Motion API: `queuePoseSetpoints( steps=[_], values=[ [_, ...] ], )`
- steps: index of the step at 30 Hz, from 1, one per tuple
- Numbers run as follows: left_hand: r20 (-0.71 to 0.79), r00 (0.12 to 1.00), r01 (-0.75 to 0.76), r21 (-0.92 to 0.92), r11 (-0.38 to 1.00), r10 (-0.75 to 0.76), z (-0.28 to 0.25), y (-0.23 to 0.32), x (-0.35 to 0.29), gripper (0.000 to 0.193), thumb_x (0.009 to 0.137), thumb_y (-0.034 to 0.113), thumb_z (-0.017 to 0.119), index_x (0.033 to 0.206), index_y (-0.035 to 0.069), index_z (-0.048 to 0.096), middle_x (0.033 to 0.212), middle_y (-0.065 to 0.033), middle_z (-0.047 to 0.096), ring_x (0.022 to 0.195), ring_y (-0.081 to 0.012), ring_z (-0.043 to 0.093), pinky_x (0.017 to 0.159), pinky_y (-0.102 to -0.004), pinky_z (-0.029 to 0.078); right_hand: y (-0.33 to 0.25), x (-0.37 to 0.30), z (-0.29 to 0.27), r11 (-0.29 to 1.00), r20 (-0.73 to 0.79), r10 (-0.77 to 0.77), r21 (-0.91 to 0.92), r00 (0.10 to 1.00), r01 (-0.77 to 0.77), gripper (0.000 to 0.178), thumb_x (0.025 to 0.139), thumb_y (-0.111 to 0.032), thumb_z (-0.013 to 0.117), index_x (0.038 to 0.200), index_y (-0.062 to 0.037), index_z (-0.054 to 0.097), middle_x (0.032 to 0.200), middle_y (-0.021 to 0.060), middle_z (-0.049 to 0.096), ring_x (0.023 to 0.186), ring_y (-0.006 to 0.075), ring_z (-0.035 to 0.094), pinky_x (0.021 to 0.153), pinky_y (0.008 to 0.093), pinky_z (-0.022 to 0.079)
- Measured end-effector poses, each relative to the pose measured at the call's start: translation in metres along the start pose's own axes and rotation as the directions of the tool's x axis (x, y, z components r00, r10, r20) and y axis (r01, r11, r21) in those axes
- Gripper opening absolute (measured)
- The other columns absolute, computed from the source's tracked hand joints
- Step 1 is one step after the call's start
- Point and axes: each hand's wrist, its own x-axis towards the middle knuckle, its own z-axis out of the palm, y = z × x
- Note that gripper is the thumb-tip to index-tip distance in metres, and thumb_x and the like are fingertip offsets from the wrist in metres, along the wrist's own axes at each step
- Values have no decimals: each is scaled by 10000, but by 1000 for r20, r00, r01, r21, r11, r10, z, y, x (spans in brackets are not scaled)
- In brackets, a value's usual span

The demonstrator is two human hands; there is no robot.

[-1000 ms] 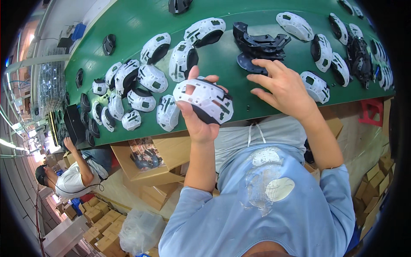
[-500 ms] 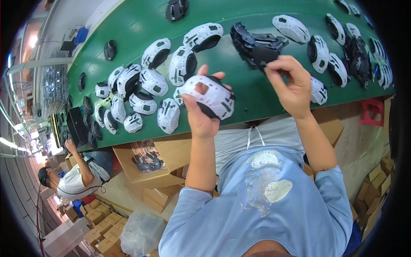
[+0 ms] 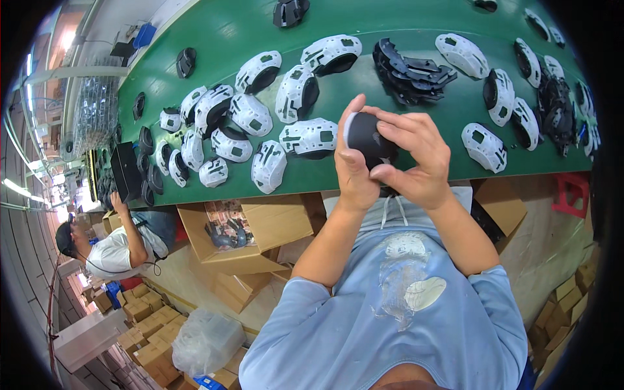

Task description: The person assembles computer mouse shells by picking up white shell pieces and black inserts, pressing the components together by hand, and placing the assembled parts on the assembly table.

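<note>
The left hand (image 3: 356,174) and right hand (image 3: 424,157) both clasp a black shell (image 3: 368,140), pale along one side, at the green worktop's (image 3: 227,45) near edge. It looks light, stiff and smooth — perhaps a little slippery — so gripping opposite edges seems safest. Beyond lie white shells (image 3: 308,135) and a heap of black parts (image 3: 416,78).

A head-worn fisheye looks down on the nearby green table (image 3: 354,18), the view's rim seemingly blurred
</note>
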Motion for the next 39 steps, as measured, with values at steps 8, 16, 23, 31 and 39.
queuePoseSetpoints(
  steps=[8, 16, 23, 31, 39],
  values=[
    [69, 988, -149, 231, 962, 137, -14, -3, 2, 1064, 881, 845, 319, 1439, -55, 436, 1238, -157, 526, 1081, -222, 559, 909, -336, 474, 14, -6, -16, 938, -111, 154, 328, 982, -110, 435, 737, -189, 862, 1106, -14, 713, 1090, 157, 732, 938, 308, 705, 827, 361, 552],
    [125, 979, -198, 385, 901, 162, -13, -7, 4, 1179, 808, 904, 344, 1474, -69, 357, 1297, -131, 514, 1101, -184, 557, 915, -324, 492, 11, -15, -11, 975, 59, 128, 174, 990, -136, 461, 721, -174, 864, 1143, -48, 728, 1188, 180, 707, 1040, 326, 687, 882, 388, 536],
    [50, 982, -187, 294, 937, 180, -1, -4, 1, 985, 921, 716, 457, 1474, -90, 344, 1262, -155, 527, 1023, -183, 582, 858, -312, 502, 4, -39, 2, 989, 76, 109, 88, 991, -115, 474, 876, -209, 715, 1321, -60, 645, 1399, 218, 575, 1251, 394, 575, 1038, 466, 449],
    [152, 986, 140, -490, 860, -74, -7, 1, 9, 732, 960, 496, 550, 1487, 36, 335, 1334, -218, 536, 1122, -355, 630, 963, -448, 544, 10, -36, -8, 995, 51, 85, 41, 995, -87, 451, 954, -302, 635, 1316, -37, 599, 1370, 199, 571, 1310, 331, 508, 1072, 449, 405],
    [260, 966, 93, -318, 943, -8, -15, -6, 11, 751, 894, 516, 557, 1451, 39, 397, 1318, -241, 553, 1153, -414, 621, 1019, -538, 502, 12, -52, -6, 42, 552, 524, 743, 648, -668, 457, 931, -239, 729, 1255, 30, 552, 1097, 48, 639, 924, 98, 610, 807, 249, 511]
  ],
)
